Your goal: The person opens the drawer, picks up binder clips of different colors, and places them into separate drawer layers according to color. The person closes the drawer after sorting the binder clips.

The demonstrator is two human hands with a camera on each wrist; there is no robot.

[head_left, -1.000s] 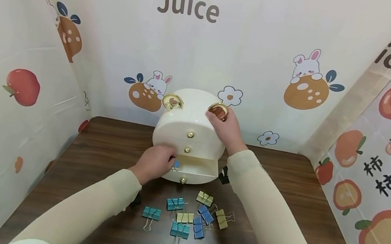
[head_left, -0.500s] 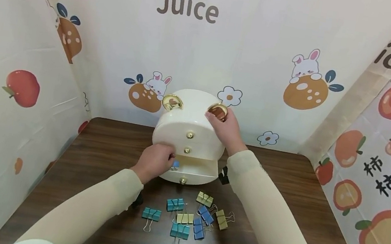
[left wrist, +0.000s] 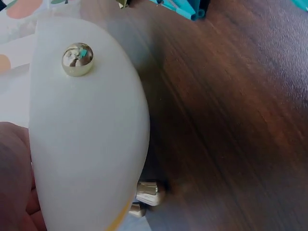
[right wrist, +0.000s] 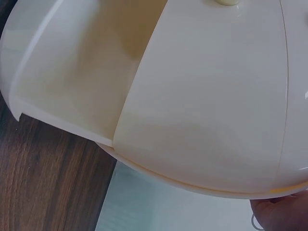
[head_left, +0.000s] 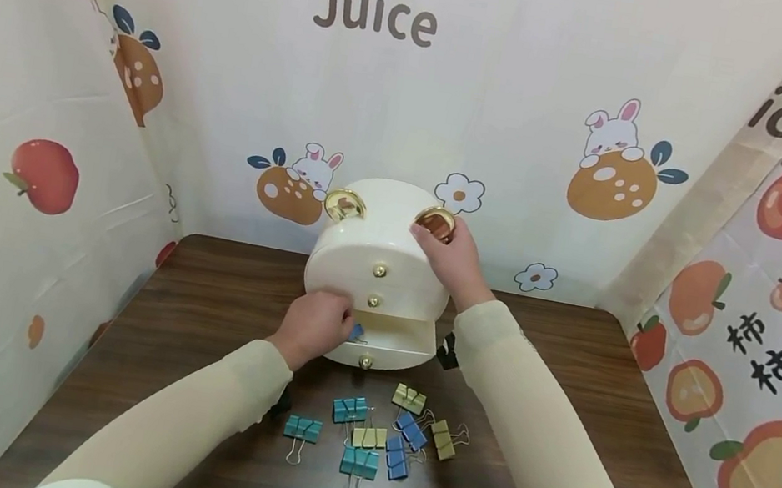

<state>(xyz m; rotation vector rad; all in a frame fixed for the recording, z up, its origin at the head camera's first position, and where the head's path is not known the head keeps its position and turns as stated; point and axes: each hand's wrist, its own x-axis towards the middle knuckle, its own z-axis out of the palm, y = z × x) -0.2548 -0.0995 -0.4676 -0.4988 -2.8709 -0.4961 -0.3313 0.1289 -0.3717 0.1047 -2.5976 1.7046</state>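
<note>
A white rounded mini drawer cabinet (head_left: 342, 266) with gold ears stands on the table, its bottom drawer (head_left: 393, 356) pulled out. My left hand (head_left: 314, 325) reaches into the drawer's left side, fingers curled. At its fingertips a blue binder clip (head_left: 357, 332) shows, pinched and partly hidden by the hand. The left wrist view has the drawer front (left wrist: 91, 125) with its gold knob (left wrist: 77, 59), and the hand's fingers (left wrist: 36, 207) behind it. My right hand (head_left: 458, 262) grips the cabinet's right ear (head_left: 435, 222), thumb in front.
Several binder clips lie in front of the cabinet: teal clips (head_left: 359, 463), yellow-green clips (head_left: 443, 439) and blue clips (head_left: 397, 457). The wooden table (head_left: 218, 286) meets printed curtains (head_left: 539, 64) at the back and sides.
My left hand has shifted slightly right inside the drawer, and the blue binder clip has moved and tilted with it. The right hand stays on the ear.
</note>
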